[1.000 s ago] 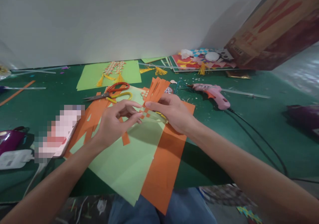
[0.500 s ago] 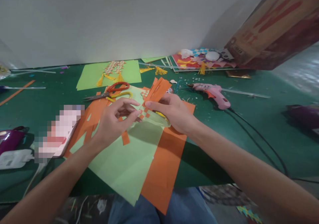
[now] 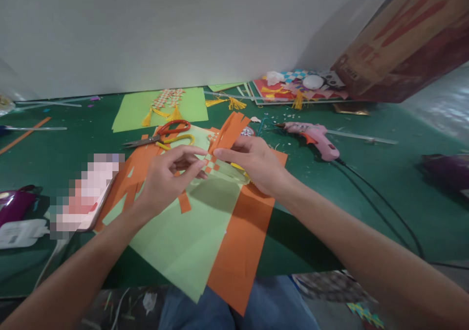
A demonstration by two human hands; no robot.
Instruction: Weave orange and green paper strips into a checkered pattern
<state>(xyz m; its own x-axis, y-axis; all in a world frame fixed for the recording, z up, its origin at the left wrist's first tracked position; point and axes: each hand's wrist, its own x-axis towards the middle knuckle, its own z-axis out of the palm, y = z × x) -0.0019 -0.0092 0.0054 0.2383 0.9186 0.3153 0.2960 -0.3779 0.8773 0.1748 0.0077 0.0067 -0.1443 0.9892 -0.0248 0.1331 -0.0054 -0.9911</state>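
Observation:
Between both hands is a small woven paper piece [image 3: 211, 163] in a checker of orange and pale green. My right hand [image 3: 252, 161] is closed on it, thumb on top, with orange paper strips [image 3: 230, 130] fanning up past the thumb and pale green strips trailing below. At its left edge, my left hand [image 3: 178, 166] has its thumb and forefinger closed on the weave; the fingertips partly hide it. Below lie a light green sheet [image 3: 190, 237] and an orange sheet [image 3: 242, 247]. Scissors [image 3: 161, 137] with red and yellow handles rest just beyond my left hand.
A pink glue gun [image 3: 315, 139] lies right, its cord running to the front edge. A phone [image 3: 91, 188] is at left. Behind are a green sheet with tasselled woven pieces [image 3: 166, 100], stacked crafts [image 3: 271, 90] and a brown bag [image 3: 403, 41]. An orange strip [image 3: 25, 137] lies far left.
The orange strips in my right hand have tilted slightly and bunched together. My left fingertips have shifted slightly up along the weave's edge. Everything else stays put.

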